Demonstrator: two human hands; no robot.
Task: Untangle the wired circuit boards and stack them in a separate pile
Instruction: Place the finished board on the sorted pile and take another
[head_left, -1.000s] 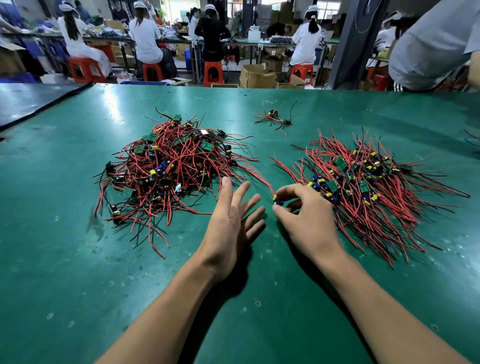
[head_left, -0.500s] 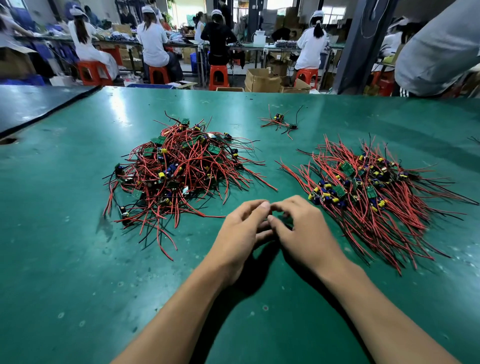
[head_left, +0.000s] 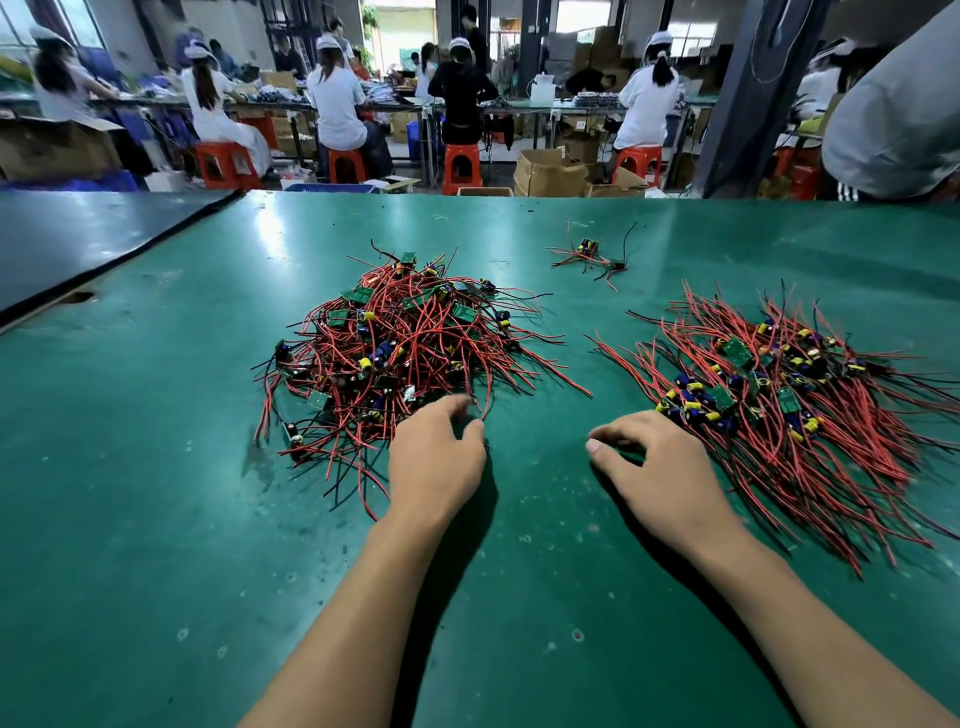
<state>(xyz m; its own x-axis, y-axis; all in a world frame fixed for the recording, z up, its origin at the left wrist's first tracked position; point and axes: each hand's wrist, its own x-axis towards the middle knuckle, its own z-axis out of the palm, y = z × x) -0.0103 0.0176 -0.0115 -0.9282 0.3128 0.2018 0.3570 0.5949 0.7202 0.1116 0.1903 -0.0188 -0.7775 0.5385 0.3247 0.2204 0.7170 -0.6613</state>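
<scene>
L hand (head_left: 439, 462): fingers curled at the near edge of the tangled heap (head_left: 400, 348), by a red wire loop (head_left: 483, 408). Fingertips partly hidden, can't tell if pinching. R hand (head_left: 660, 462): loosely curled, holds nothing, just beside the fanned sorted pile (head_left: 789, 400). Small green boards, thin red/blk leads. Matte green table (head_left: 156, 467).

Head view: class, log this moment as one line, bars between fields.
left hand: at tangled pile, near edge, grip unclear | right hand: loosely curled, apparently empty, beside sorted pile | small bundle: apart, farther back
</scene>
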